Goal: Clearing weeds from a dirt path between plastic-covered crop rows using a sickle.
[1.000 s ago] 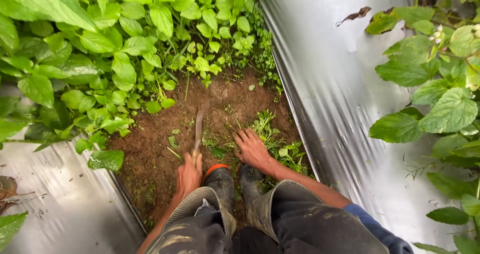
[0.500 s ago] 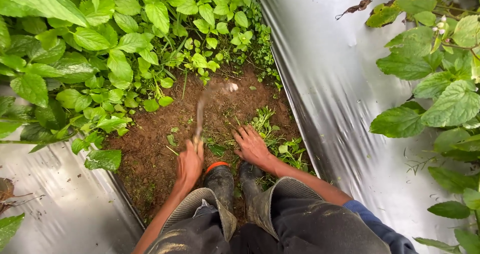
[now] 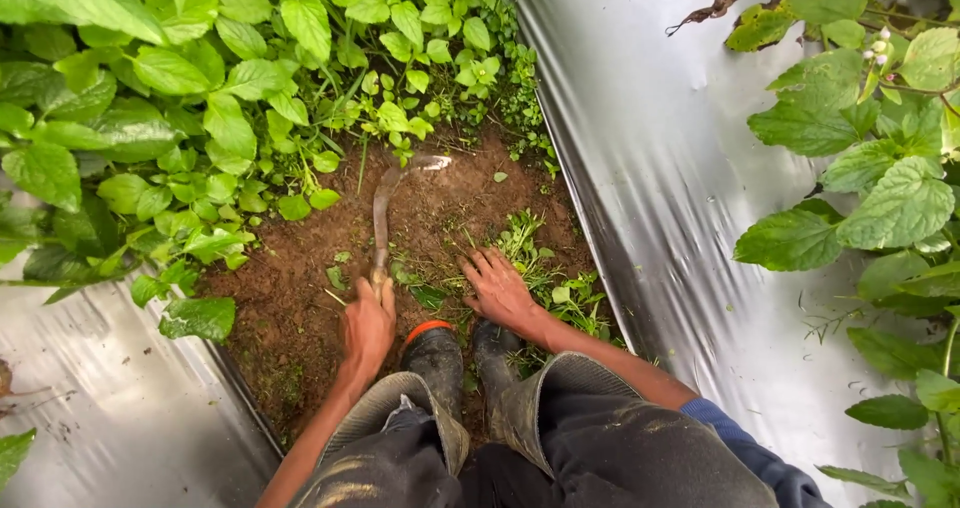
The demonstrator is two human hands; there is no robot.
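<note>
My left hand [image 3: 368, 323] grips the handle of a curved sickle [image 3: 385, 203]; its blade reaches forward over bare brown soil [image 3: 300, 288] and its hooked tip lies near the green weeds [image 3: 400, 118]. My right hand [image 3: 498, 288] rests flat on the soil with fingers spread, touching a small heap of cut weeds [image 3: 535, 253]. My muddy rubber boots [image 3: 455, 363] stand just behind both hands.
Silver plastic mulch sheets [image 3: 680, 188] flank the soil strip on the right and lower left [image 3: 100, 408]. Dense leafy weeds [image 3: 150, 118] fill the far and left side of the strip. Broad-leaved plants [image 3: 870, 168] grow at the right edge.
The left hand has swung the sickle forward, its blade reaching farther toward the standing weeds. The right hand stays pressed on the soil by the cut weeds.
</note>
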